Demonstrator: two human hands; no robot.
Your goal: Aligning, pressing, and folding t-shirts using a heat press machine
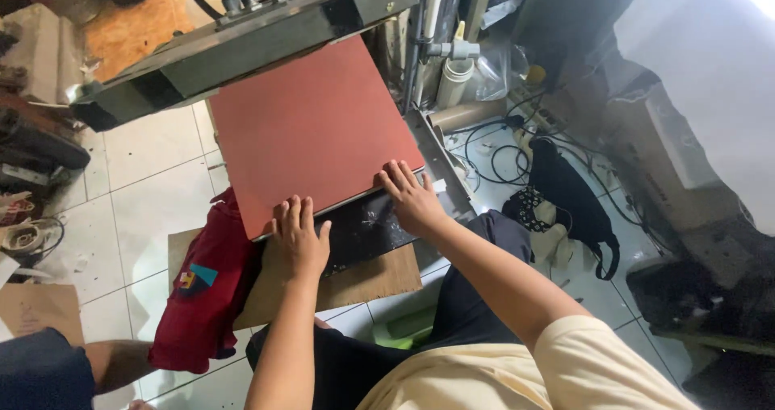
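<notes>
nearest the camera, the person sits low in a cream shirt and dark trousers, both arms reaching forward. left hand (pixel 300 236) lies flat, fingers together and slightly spread at the tips, pressing on the near edge of the red pad (pixel 311 127) where it meets the black plate (pixel 367 228) beneath. right hand (pixel 412 196) also lies open and flat, fingers fanned, on the pad's near right corner. neither hand pinches anything. the pad sits on the press bed, slightly skewed, its near edge overhanging the plate. judgement: the step in hand is seating or squaring the pad on the bed; the next move calls for even pressure from both palms and a check of the corners against the plate. a board (pixel 355 281) lies under the press on the tiled floor. a red garment (pixel 206 297) with a coloured patch hangs just left of the board. beyond, the raised upper platen (pixel 242 51) stands open above the pad. another person's arm (pixel 117 361) shows at lower left.
</notes>
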